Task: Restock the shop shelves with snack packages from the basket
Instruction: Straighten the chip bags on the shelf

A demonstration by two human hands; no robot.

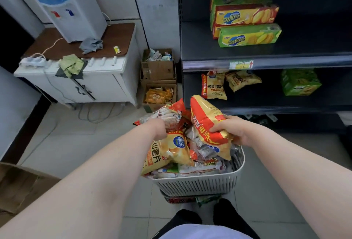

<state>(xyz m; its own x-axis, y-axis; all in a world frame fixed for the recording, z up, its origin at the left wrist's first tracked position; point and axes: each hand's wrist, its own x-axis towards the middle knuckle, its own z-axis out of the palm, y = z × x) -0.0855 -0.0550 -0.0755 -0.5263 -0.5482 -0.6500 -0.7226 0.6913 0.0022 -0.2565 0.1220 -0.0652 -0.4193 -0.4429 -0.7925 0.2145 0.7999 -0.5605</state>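
Observation:
A white slatted basket point(198, 183) stands on the floor in front of me, heaped with snack bags. My right hand point(231, 131) grips a red and yellow chip bag point(206, 122) raised above the basket's right side. My left hand point(159, 126) reaches into the pile and closes on a red and white snack bag point(171, 113); its fingers are partly hidden. A yellow chip bag point(165, 151) lies under my left wrist. The dark shelf unit point(266, 63) rises at the right, with two yellow chip bags point(213, 86) on its lower shelf.
Red and green biscuit boxes point(245, 21) sit on the upper shelf, a green box point(300, 82) on the lower. Two open cardboard boxes point(159, 78) stand beside the shelf. A white cabinet point(80, 78) with a water dispenser point(68, 8) is at left. Another carton point(21, 187) lies at the lower left.

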